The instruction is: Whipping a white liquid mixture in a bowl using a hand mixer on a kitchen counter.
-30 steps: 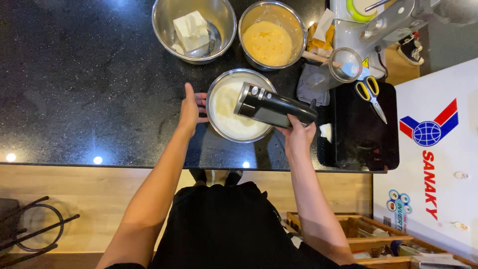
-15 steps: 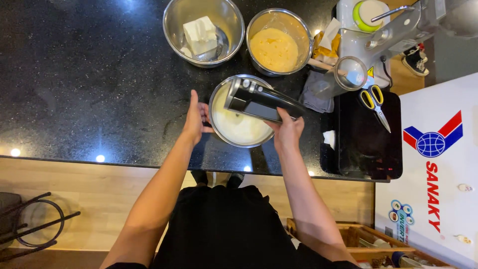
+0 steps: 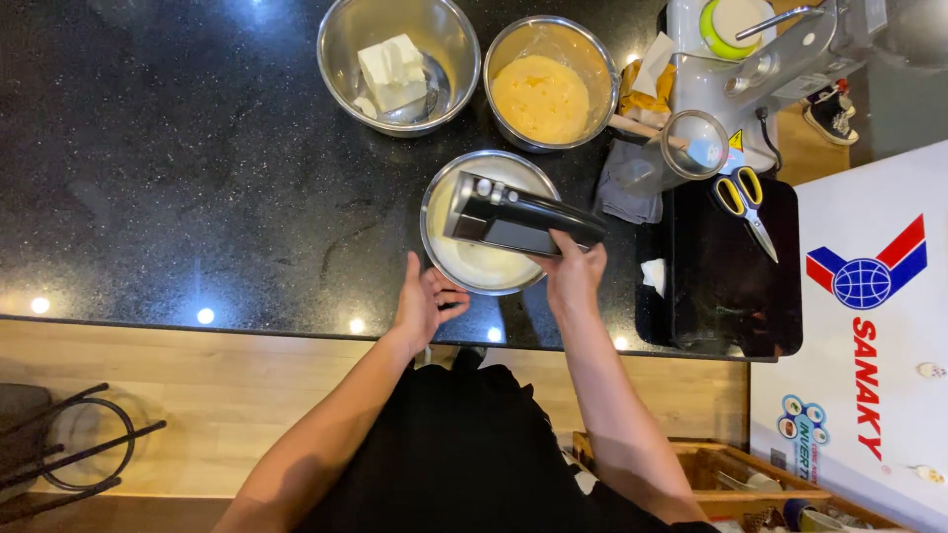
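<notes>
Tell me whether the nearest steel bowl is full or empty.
Partly full: pale cream covers the bottom of the steel bowl, under the black hand mixer.

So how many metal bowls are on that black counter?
3: one with white blocks at the back left, one with yellow mix beside it, and one with pale batter under the hand mixer.

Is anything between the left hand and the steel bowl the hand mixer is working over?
Nothing visible. The left hand sits open just off the near rim of the bowl, only bare counter between. The right hand holds the mixer above it.
</notes>
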